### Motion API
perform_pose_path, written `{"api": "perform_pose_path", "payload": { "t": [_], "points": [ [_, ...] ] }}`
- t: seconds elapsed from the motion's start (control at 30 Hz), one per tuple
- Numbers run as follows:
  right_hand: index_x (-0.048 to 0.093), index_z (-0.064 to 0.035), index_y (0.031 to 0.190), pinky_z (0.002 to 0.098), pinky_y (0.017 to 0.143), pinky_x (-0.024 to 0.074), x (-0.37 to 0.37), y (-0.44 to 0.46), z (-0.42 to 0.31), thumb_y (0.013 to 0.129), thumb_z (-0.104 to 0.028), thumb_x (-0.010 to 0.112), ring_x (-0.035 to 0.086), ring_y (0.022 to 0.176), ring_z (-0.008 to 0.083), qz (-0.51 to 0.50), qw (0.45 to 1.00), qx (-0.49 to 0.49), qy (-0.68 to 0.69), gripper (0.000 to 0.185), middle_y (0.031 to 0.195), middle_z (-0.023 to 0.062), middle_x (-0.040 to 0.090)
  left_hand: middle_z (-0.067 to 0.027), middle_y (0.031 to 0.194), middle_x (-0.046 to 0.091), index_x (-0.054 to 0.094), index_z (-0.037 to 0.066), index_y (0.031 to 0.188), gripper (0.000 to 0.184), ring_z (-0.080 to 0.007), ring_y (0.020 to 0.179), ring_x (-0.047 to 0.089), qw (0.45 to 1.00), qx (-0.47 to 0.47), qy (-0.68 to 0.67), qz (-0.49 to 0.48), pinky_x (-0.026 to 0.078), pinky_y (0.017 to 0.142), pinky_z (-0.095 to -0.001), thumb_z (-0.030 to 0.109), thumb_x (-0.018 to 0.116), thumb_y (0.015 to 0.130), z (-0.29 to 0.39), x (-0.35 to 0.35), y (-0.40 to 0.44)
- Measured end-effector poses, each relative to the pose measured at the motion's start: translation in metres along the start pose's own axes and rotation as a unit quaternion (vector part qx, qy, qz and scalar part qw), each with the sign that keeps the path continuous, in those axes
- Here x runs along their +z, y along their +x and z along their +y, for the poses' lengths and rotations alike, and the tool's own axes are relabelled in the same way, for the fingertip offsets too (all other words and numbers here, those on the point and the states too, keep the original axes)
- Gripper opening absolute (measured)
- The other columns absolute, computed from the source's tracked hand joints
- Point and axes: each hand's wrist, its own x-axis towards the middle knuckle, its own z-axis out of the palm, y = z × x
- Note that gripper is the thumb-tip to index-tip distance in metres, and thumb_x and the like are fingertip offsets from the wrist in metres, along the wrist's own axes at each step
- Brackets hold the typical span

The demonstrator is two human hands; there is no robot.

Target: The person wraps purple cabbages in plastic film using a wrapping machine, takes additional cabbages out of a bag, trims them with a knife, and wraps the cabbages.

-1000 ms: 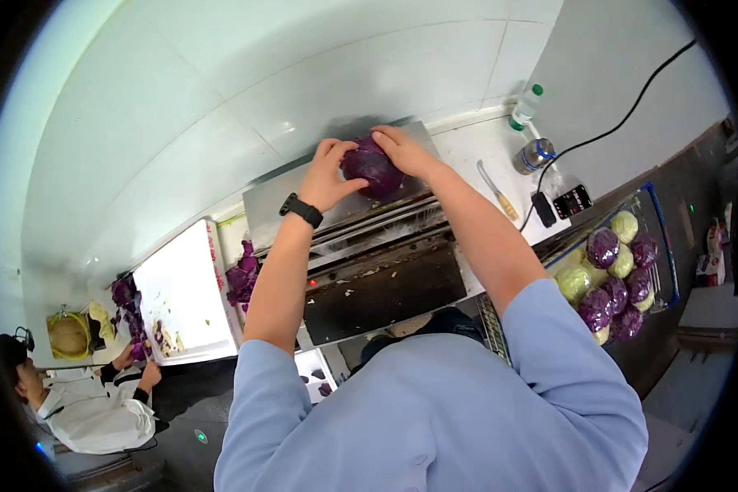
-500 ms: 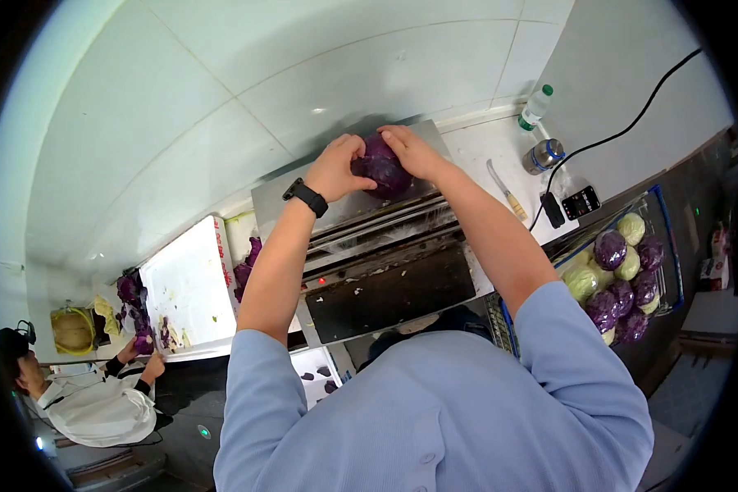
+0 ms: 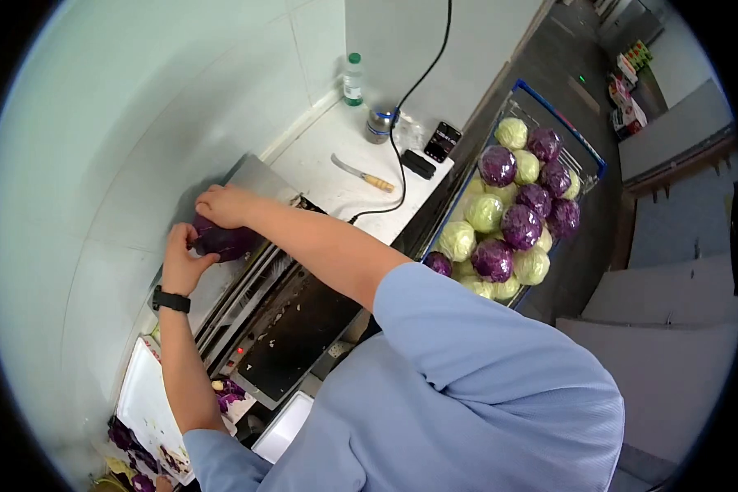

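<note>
A purple cabbage (image 3: 225, 239) rests on the metal plate (image 3: 258, 176) at the back of the machine, beside the tiled wall. My left hand (image 3: 185, 261), with a black watch on its wrist, grips the cabbage's near left side between thumb and curled fingers. Over the cabbage's far side lies my right hand (image 3: 221, 205), its fingers bent onto the top. Both hands touch the cabbage, which is partly hidden by them. In front of it are metal bars and a dark belt (image 3: 295, 332).
A curved knife (image 3: 362, 174), a steel cup (image 3: 380, 125), a bottle (image 3: 353, 80), a phone (image 3: 443, 142) and a black cable lie on the white counter. A cart (image 3: 600, 166) on the right holds several wrapped cabbages. A white tray (image 3: 143, 394) stands lower left.
The view has swung to the right, so the cart shows more fully and the co-worker is mostly out of view. Both hands stay on the cabbage.
</note>
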Motion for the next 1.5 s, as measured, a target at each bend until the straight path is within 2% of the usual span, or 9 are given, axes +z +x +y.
{"api": "perform_pose_path", "payload": {
  "t": [0.3, 0.5, 0.6, 0.7, 0.8, 1.0, 1.1, 1.4, 1.5],
  "points": [
    [0.063, -0.0062, 0.125, 0.0466, 0.103, 0.0449, 0.038, 0.027, 0.028, 0.104, -0.029, 0.039, 0.054, 0.125, 0.0331, 0.028, 0.999, -0.032, -0.028, 0.039, 0.132, 0.0089, 0.062, -0.0068, 0.093, 0.049, 0.048, 0.005, 0.096, 0.052, -0.0224, 0.087, 0.048, 1.0, -0.012, -0.018, 0.009, 0.046, 0.078, -0.0333, -0.001, 0.086, 0.061, -0.001, 0.001, -0.005],
    [0.064, -0.0067, 0.12, 0.0474, 0.1, 0.0474, 0.039, 0.028, 0.026, 0.104, -0.026, 0.041, 0.055, 0.123, 0.0312, 0.036, 0.997, -0.05, -0.055, 0.034, 0.132, 0.0092, 0.062, -0.0089, 0.102, 0.049, 0.048, 0.004, 0.098, 0.052, -0.0255, 0.091, 0.051, 0.999, 0.025, 0.003, 0.036, 0.047, 0.083, -0.0344, -0.003, 0.084, 0.061, 0.004, 0.002, -0.009],
    [0.064, -0.0075, 0.118, 0.0484, 0.098, 0.0482, 0.022, 0.02, 0.01, 0.103, -0.025, 0.043, 0.056, 0.121, 0.0329, 0.008, 0.999, 0.011, -0.034, 0.031, 0.13, 0.0111, 0.062, -0.011, 0.107, 0.051, 0.052, 0.004, 0.104, 0.056, -0.0292, 0.097, 0.054, 0.999, 0.026, 0.013, 0.033, 0.048, 0.087, -0.0364, -0.001, 0.086, 0.06, -0.003, 0.002, -0.009],
    [0.064, -0.0082, 0.12, 0.0486, 0.099, 0.0477, 0.02, 0.021, 0.003, 0.103, -0.026, 0.043, 0.057, 0.119, 0.0352, -0.011, 0.992, -0.009, -0.128, 0.032, 0.127, 0.0133, 0.063, -0.0138, 0.115, 0.054, 0.054, 0.004, 0.115, 0.066, -0.0332, 0.107, 0.055, 0.995, 0.073, 0.011, 0.067, 0.048, 0.093, -0.0404, 0.004, 0.089, 0.059, 0.01, 0.004, -0.011],
    [0.064, -0.0076, 0.119, 0.0487, 0.099, 0.047, 0.019, 0.021, -0.005, 0.103, -0.028, 0.043, 0.056, 0.118, 0.0361, -0.019, 0.991, 0.019, -0.133, 0.033, 0.126, 0.0134, 0.062, -0.0156, 0.121, 0.054, 0.053, 0.003, 0.123, 0.078, -0.0359, 0.115, 0.054, 0.985, 0.082, 0.108, 0.107, 0.046, 0.098, -0.0442, 0.009, 0.092, 0.056, 0.008, 0.014, -0.013],
    [0.065, -0.0096, 0.117, 0.0497, 0.1, 0.046, 0.024, 0.024, -0.008, 0.101, -0.028, 0.046, 0.055, 0.122, 0.0328, -0.008, 0.995, 0.029, -0.092, 0.031, 0.127, 0.0095, 0.061, -0.0146, 0.111, 0.057, 0.054, 0.003, 0.113, 0.075, -0.037, 0.108, 0.054, 0.983, 0.099, 0.131, 0.077, 0.047, 0.092, -0.0455, 0.014, 0.095, 0.05, 0.004, 0.004, -0.007],
    [0.066, -0.0137, 0.118, 0.0496, 0.1, 0.0458, 0.024, 0.026, -0.011, 0.101, -0.029, 0.046, 0.055, 0.122, 0.0321, -0.035, 0.989, 0.0, -0.146, 0.03, 0.129, 0.0075, 0.06, -0.0137, 0.104, 0.058, 0.053, 0.004, 0.106, 0.071, -0.0371, 0.1, 0.055, 0.992, 0.045, 0.118, 0.018, 0.047, 0.087, -0.0459, 0.015, 0.096, 0.049, 0.01, -0.003, 0.0],
    [0.066, -0.0198, 0.127, 0.0499, 0.107, 0.0414, 0.022, 0.035, -0.01, 0.1, -0.023, 0.049, 0.048, 0.133, 0.0315, -0.091, 0.99, 0.001, -0.109, 0.031, 0.138, 0.0069, 0.055, -0.013, 0.102, 0.058, 0.054, 0.005, 0.103, 0.068, -0.0366, 0.097, 0.056, 0.993, 0.036, 0.103, 0.036, 0.048, 0.084, -0.0447, 0.015, 0.096, 0.051, 0.008, 0.004, -0.005],
    [0.066, -0.0166, 0.12, 0.0481, 0.101, 0.0467, 0.026, 0.038, -0.01, 0.102, -0.031, 0.045, 0.053, 0.125, 0.0332, -0.075, 0.984, -0.031, -0.159, 0.031, 0.136, 0.0065, 0.057, -0.0129, 0.1, 0.057, 0.057, 0.005, 0.102, 0.065, -0.0366, 0.097, 0.055, 0.993, 0.029, 0.108, 0.033, 0.048, 0.084, -0.0445, 0.015, 0.095, 0.051, 0.007, 0.002, -0.007]
  ]
}}
